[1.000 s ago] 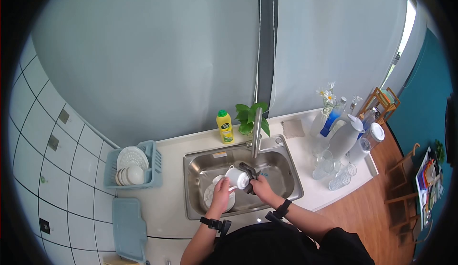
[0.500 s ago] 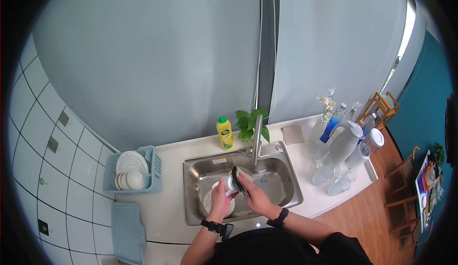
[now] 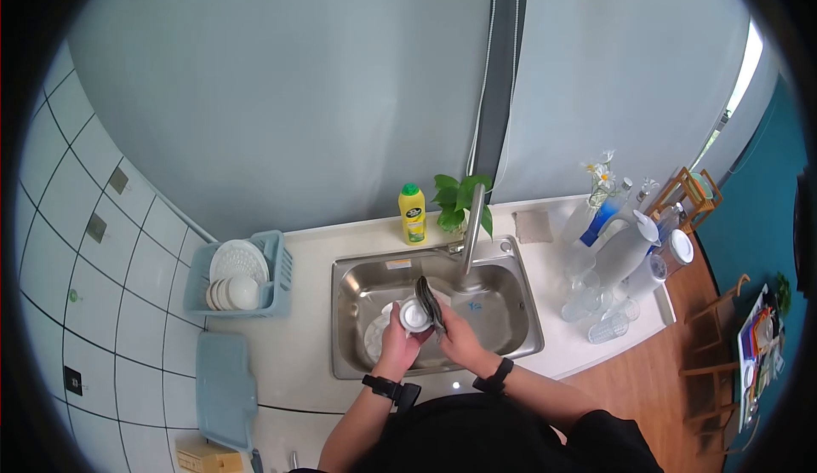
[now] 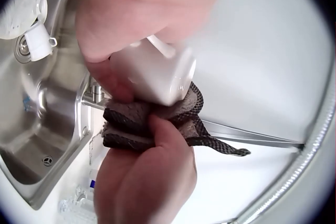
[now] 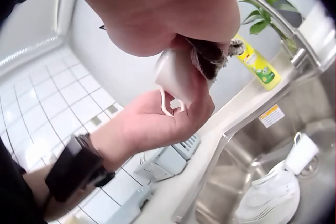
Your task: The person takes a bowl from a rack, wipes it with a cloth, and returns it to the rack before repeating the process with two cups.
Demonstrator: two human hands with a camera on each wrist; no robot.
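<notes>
Over the sink, my left hand (image 3: pixel 398 347) grips a white cup (image 3: pixel 415 315); in the right wrist view its fingers wrap the cup (image 5: pixel 176 75) near the handle. My right hand (image 3: pixel 460 342) pinches a folded dark cloth (image 3: pixel 430 303) against the cup's side. The left wrist view shows the cloth (image 4: pixel 131 124) bunched between thumb and fingers, pressed to the cup (image 4: pixel 155 74). In the sink basin, a second white cup (image 5: pixel 302 153) lies on its side near the drain, beside white plates (image 5: pixel 270 198).
The steel sink (image 3: pixel 534 337) has its faucet (image 3: pixel 473 226) at the back. Behind it stand a yellow bottle (image 3: pixel 413 215) and a plant (image 3: pixel 459 194). A blue dish rack (image 3: pixel 279 277) is on the left; glasses (image 3: pixel 608 328) and a grey jug (image 3: pixel 625 250) are on the right.
The cup has turned in my left hand, so its round end faces up toward the head camera. The cloth has shifted from a bunch to a fold upright along the cup's right side.
</notes>
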